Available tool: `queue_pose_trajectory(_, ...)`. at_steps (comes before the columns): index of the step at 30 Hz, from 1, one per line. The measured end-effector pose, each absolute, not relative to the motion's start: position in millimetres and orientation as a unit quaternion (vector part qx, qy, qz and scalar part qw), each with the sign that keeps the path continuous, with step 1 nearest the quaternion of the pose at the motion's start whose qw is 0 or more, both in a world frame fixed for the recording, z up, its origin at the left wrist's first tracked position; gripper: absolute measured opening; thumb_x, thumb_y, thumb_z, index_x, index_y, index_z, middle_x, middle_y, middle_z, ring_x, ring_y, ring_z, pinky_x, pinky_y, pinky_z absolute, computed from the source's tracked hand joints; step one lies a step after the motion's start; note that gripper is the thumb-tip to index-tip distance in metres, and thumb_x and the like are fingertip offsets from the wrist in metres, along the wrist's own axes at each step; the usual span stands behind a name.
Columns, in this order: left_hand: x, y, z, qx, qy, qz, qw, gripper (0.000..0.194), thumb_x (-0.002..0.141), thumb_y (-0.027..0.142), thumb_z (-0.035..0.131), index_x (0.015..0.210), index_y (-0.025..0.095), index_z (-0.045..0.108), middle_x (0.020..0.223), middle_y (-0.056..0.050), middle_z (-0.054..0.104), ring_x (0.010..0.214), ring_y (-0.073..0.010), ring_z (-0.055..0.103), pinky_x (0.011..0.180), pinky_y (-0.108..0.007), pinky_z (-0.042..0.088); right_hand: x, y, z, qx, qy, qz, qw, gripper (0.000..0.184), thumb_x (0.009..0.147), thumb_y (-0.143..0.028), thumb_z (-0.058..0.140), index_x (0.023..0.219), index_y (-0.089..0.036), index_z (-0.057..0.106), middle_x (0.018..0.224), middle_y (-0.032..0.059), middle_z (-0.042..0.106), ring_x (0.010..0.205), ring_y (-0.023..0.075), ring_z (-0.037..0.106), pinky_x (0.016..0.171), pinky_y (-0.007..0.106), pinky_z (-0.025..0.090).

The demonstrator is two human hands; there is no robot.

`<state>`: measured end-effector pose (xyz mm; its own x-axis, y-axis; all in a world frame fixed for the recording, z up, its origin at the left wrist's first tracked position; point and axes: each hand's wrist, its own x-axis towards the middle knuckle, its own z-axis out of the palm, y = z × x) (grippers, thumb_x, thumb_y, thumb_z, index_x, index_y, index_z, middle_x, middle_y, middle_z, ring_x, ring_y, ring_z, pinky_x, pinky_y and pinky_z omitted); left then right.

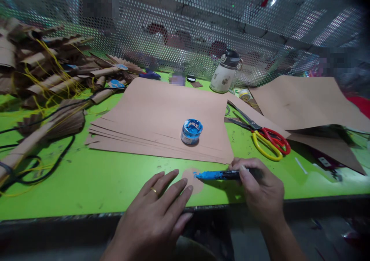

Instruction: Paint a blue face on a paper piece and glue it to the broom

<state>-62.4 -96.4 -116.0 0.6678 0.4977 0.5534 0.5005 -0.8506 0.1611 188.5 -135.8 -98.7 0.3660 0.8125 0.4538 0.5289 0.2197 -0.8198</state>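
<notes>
My right hand (261, 189) is closed round a blue-smeared paintbrush (219, 174), its tip touching a small round brown paper disc (193, 180) near the front edge of the green table (86, 180). My left hand (157, 211) lies flat with fingers stretched out, fingertips pressing on the disc's left side; a ring is on one finger. A small open pot of blue paint (191, 131) stands on a stack of brown paper sheets (162, 118) just beyond the disc.
Two pairs of scissors, red-handled and yellow-handled (270, 141), lie right of the stack. More brown paper (306, 103) lies at the right. A water bottle (226, 74) stands at the back by the perforated metal screen. Folded paper fans, yellow string and black cable (43, 83) crowd the left.
</notes>
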Motion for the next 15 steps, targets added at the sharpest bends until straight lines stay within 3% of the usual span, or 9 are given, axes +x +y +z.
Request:
queue_pose_trajectory(8, -62.1, -97.8, -114.9, -0.912, -0.282, -0.297, -0.012, 0.030, 0.095, 0.029, 0.058, 0.124, 0.021, 0.063, 0.122, -0.003, 0.071, 0.123, -0.0258, 0.058, 0.106, -0.045, 0.044, 186.7, -135.0, -97.8, -0.600, -0.554, 0.129, 0.563, 0.011, 0.089, -0.027, 0.063, 0.081, -0.020, 0.067, 0.071, 0.0020, 0.069, 0.060, 0.0158, 0.064, 0.048, 0.024, 0.048)
queue_pose_trajectory(15, -61.0, -99.3, -114.9, -0.907, -0.289, -0.306, -0.017, 0.030, 0.095, 0.027, 0.059, 0.123, 0.020, 0.064, 0.120, -0.004, 0.071, 0.123, -0.0255, 0.058, 0.106, -0.045, 0.044, 186.7, -135.6, -96.6, -0.612, -0.559, 0.122, 0.546, 0.009, 0.088, -0.026, 0.064, 0.081, -0.021, 0.067, 0.066, -0.0008, 0.067, 0.050, 0.0122, 0.057, 0.046, 0.023, 0.045)
